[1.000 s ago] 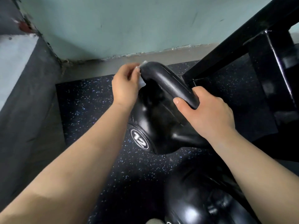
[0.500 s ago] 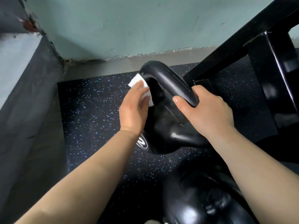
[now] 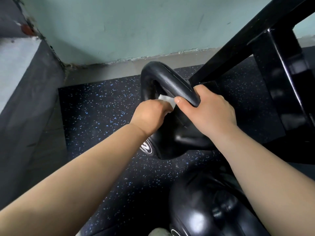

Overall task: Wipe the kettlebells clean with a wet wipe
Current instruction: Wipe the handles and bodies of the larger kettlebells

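Observation:
A black kettlebell marked 12 stands tilted on the speckled floor mat, its thick handle pointing up and away. My right hand is wrapped around the near right part of the handle. My left hand holds a white wet wipe pressed into the handle opening, against the top of the bell's body. A second black kettlebell sits close to me at the bottom, partly under my right forearm.
A black metal rack frame slants across the right side, its foot just behind the kettlebell. A pale green wall meets the floor beyond the black rubber mat. A grey ledge runs along the left.
My left hand has slid the wipe down from the top left of the handle, along its left side, into the opening below it. My right hand has kept its grip.

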